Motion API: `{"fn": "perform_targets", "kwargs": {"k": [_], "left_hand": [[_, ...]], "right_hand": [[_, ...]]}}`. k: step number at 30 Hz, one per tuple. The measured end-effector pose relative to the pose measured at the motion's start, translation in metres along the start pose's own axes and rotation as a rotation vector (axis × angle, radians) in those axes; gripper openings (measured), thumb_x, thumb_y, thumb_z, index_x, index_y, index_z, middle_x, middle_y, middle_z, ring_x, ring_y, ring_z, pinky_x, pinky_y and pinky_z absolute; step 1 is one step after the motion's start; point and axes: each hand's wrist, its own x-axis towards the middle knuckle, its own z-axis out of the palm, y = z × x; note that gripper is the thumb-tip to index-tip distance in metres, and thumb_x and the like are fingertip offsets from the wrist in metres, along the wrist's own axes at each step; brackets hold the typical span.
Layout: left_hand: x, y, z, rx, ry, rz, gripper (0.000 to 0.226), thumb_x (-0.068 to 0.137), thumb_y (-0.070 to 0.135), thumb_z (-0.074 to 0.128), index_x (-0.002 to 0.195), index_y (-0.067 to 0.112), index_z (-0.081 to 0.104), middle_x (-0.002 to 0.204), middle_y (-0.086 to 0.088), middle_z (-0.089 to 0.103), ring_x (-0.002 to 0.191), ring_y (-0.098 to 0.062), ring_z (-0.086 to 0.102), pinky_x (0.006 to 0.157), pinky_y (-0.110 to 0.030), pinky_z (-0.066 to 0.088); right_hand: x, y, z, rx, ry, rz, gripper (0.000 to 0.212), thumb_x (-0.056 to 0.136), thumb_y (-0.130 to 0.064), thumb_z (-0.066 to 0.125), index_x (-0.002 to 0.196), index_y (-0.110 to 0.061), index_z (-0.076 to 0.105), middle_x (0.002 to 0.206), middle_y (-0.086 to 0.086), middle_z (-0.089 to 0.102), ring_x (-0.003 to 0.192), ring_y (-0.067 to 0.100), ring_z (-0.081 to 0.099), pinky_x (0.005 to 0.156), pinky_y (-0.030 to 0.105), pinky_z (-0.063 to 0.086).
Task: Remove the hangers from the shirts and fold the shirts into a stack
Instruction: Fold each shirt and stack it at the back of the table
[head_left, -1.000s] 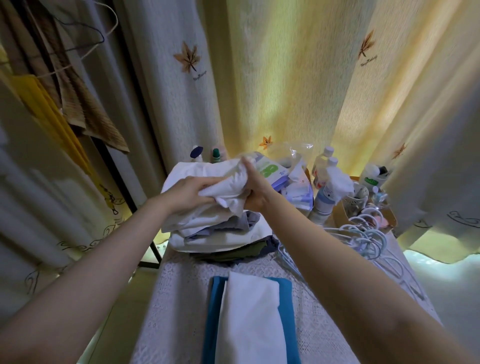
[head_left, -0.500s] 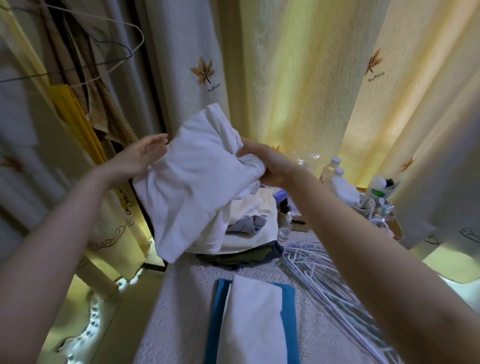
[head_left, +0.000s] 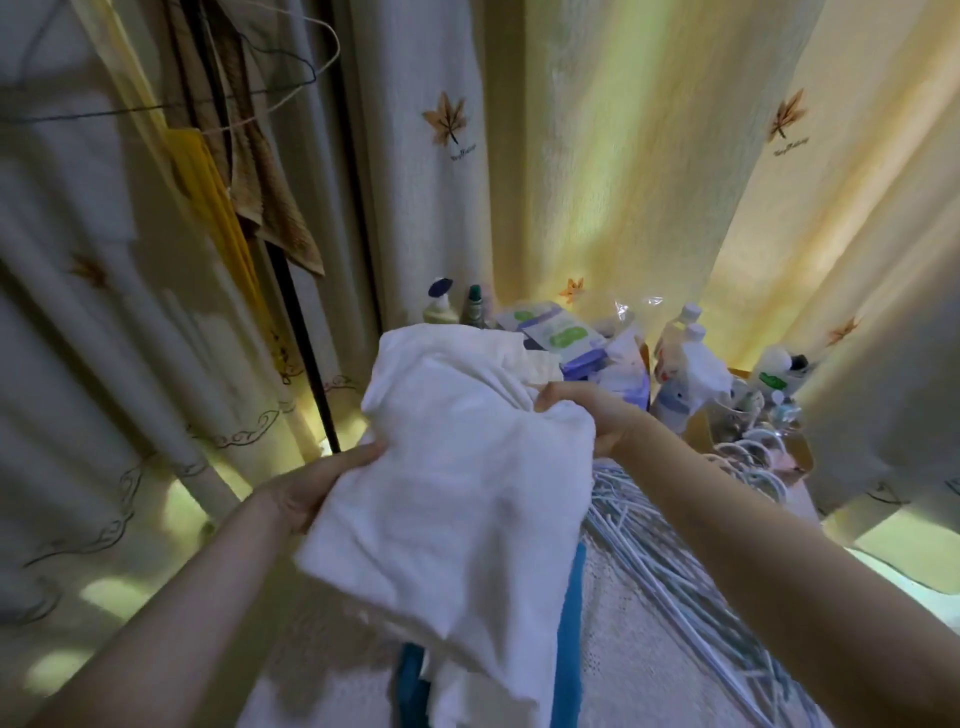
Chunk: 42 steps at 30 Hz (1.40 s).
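A white shirt (head_left: 457, 499) hangs in the air over the table, held by both hands. My left hand (head_left: 322, 483) grips its left edge. My right hand (head_left: 592, 415) grips the bunched cloth at its upper right. No hanger shows in the shirt. Under it lies the folded stack, of which a blue shirt (head_left: 569, 649) shows at both sides and a white one (head_left: 447, 696) at the bottom. The shirt hides the pile of unfolded clothes behind it. A heap of white wire hangers (head_left: 670, 561) lies on the table to the right.
The table has a white lace cover (head_left: 639, 670). Bottles (head_left: 680, 364), packets and a box crowd its far end. Curtains close in all around. Towels and wire hangers hang on a dark rack (head_left: 306, 332) at the left.
The white shirt came off the pile, was raised, and has now come down toward me over the folded stack. My left hand, open half a second ago, now grips the shirt's left edge.
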Motion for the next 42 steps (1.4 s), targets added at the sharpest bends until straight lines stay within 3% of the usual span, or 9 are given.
{"fn": "perform_targets", "kwargs": {"k": [3,7,12,18,21,24,28,33,42], "left_hand": [[0.002,-0.048,0.019,-0.09,-0.021,-0.024,0.074,0.053,0.031,0.092,0.119,0.013,0.064,0.116,-0.017,0.067,0.1,-0.031,0.068,0.071,-0.035,0.058],[0.017,-0.092,0.032,-0.022,0.081,-0.149,0.04,0.072,0.04,0.08,0.103,0.017,0.075,0.11,-0.013,0.071,0.099,-0.027,0.069,0.072,-0.034,0.058],[0.054,-0.162,0.032,0.536,0.399,-0.028,0.007,0.091,0.024,0.063,0.093,0.024,0.056,0.102,-0.006,0.066,0.099,-0.022,0.061,0.082,-0.037,0.05],[0.063,-0.177,0.041,0.576,0.36,-0.036,0.081,0.084,0.044,0.066,0.146,0.024,0.019,0.129,0.011,0.039,0.118,-0.007,0.04,0.096,-0.022,0.033],[0.066,-0.18,0.047,0.577,0.359,-0.038,0.085,0.087,0.037,0.064,0.15,0.015,0.011,0.142,0.003,0.036,0.128,-0.01,0.036,0.103,-0.022,0.029],[0.068,-0.181,0.045,0.528,0.41,-0.084,0.082,0.085,0.038,0.067,0.147,0.009,0.021,0.143,-0.005,0.042,0.125,-0.018,0.045,0.102,-0.025,0.036],[0.064,-0.175,0.046,0.567,0.361,-0.256,0.066,0.082,0.055,0.062,0.131,0.012,0.051,0.128,-0.006,0.059,0.095,-0.012,0.053,0.071,-0.016,0.043],[0.065,-0.175,0.038,0.574,0.252,-0.242,0.063,0.082,0.061,0.058,0.128,0.019,0.055,0.128,-0.003,0.061,0.11,-0.018,0.057,0.091,-0.026,0.046],[0.061,-0.186,0.048,0.448,0.337,-0.028,0.101,0.079,0.05,0.068,0.151,0.021,0.004,0.142,0.005,0.039,0.123,-0.012,0.042,0.099,-0.026,0.031]], "right_hand": [[-0.002,0.048,-0.027,0.024,0.028,0.138,0.073,0.07,-0.007,0.048,0.137,0.015,0.029,0.138,0.034,0.038,0.094,0.036,0.046,0.085,0.032,0.035],[0.005,0.09,-0.056,0.041,0.122,0.194,0.035,0.096,-0.03,0.046,0.125,-0.012,0.056,0.126,0.012,0.06,0.111,0.027,0.058,0.098,0.038,0.045],[-0.011,0.179,-0.064,-0.105,0.708,0.401,0.059,0.092,-0.057,0.044,0.136,-0.019,0.038,0.125,0.01,0.047,0.092,0.027,0.054,0.078,0.036,0.047],[-0.027,0.249,-0.015,-0.178,0.673,0.252,0.073,0.091,-0.047,0.053,0.148,-0.021,0.016,0.123,0.001,0.055,0.103,0.017,0.058,0.079,0.025,0.052],[-0.025,0.253,-0.002,-0.162,0.711,0.162,0.081,0.089,-0.043,0.058,0.151,-0.022,0.01,0.149,0.001,0.034,0.131,0.022,0.042,0.109,0.039,0.036],[-0.022,0.254,-0.003,-0.127,0.723,0.196,0.086,0.087,-0.048,0.059,0.15,-0.023,0.007,0.15,0.004,0.034,0.13,0.026,0.043,0.11,0.044,0.036],[-0.016,0.25,-0.015,-0.032,0.75,0.331,0.088,0.083,-0.058,0.057,0.145,-0.013,0.014,0.135,0.011,0.048,0.112,0.028,0.057,0.1,0.044,0.046],[-0.009,0.253,-0.008,-0.091,0.744,0.27,0.087,0.08,-0.059,0.061,0.144,-0.023,0.014,0.136,0.004,0.046,0.113,0.025,0.054,0.099,0.043,0.047],[-0.02,0.253,0.004,-0.227,0.729,0.112,0.088,0.083,-0.053,0.058,0.142,-0.053,-0.006,0.152,-0.014,0.02,0.131,0.02,0.04,0.106,0.04,0.039]]}}
